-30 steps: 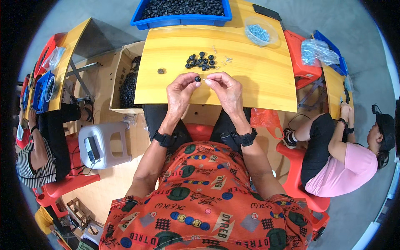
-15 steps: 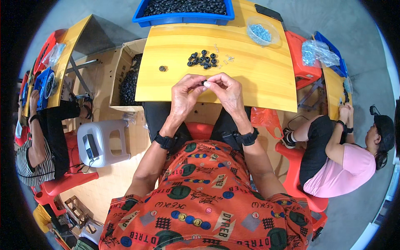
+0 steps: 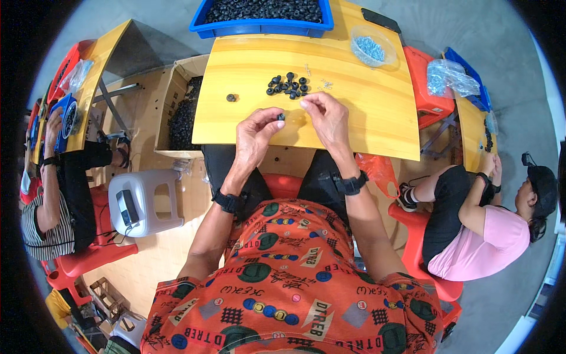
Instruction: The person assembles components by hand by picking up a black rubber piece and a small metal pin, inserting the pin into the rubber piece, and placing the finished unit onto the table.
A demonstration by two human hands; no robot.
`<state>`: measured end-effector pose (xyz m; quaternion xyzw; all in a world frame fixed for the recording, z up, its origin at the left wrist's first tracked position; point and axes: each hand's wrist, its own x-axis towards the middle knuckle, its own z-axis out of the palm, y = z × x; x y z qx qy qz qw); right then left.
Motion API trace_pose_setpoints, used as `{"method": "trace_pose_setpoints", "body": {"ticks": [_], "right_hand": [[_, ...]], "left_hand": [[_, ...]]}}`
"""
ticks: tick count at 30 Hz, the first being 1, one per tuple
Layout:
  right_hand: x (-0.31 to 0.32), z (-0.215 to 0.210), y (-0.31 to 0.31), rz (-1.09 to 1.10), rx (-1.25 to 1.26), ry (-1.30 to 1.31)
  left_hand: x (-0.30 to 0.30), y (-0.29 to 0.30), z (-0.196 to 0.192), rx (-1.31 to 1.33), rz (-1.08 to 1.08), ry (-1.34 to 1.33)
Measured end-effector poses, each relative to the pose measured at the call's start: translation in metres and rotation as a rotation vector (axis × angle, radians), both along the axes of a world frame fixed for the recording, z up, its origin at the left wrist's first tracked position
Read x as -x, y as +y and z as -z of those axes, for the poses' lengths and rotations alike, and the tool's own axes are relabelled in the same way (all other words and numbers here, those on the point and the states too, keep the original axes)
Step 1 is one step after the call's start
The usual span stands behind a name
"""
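Observation:
Above the near part of the yellow table, my left hand (image 3: 257,133) pinches a small round black part (image 3: 280,117) between thumb and fingertips. A bit of lighter colour shows on that part. My right hand (image 3: 328,119) is apart from it, to the right, with thumb and forefinger pinched together just nearside of a cluster of black round parts (image 3: 287,86). Whatever may be between those fingertips is too small to make out. Tiny clear pieces (image 3: 326,84) lie right of the cluster. One lone black part (image 3: 232,98) rests to the left.
A blue tray (image 3: 259,27) heaped with black parts stands at the table's far edge. At far right are a clear bowl (image 3: 389,57) of light-blue pieces and a dark phone-like slab (image 3: 380,20). A cardboard box (image 3: 167,109) adjoins the table's left side. Co-workers sit on both sides.
My hands, together over the black part before, have come apart. The left keeps the part and has shifted slightly left; the right has moved right and up toward the cluster.

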<state>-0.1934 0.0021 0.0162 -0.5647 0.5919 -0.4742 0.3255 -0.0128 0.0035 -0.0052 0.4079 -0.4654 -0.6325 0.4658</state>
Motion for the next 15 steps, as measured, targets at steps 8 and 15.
{"method": "trace_pose_setpoints", "body": {"ticks": [8, 15], "right_hand": [[0.006, 0.004, -0.026, 0.108, 0.278, 0.633], [0.003, -0.001, -0.03, 0.068, 0.348, 0.672]], "left_hand": [[-0.004, -0.008, 0.012, 0.12, -0.122, -0.095], [-0.003, -0.007, 0.007, 0.129, -0.117, -0.067]]}}
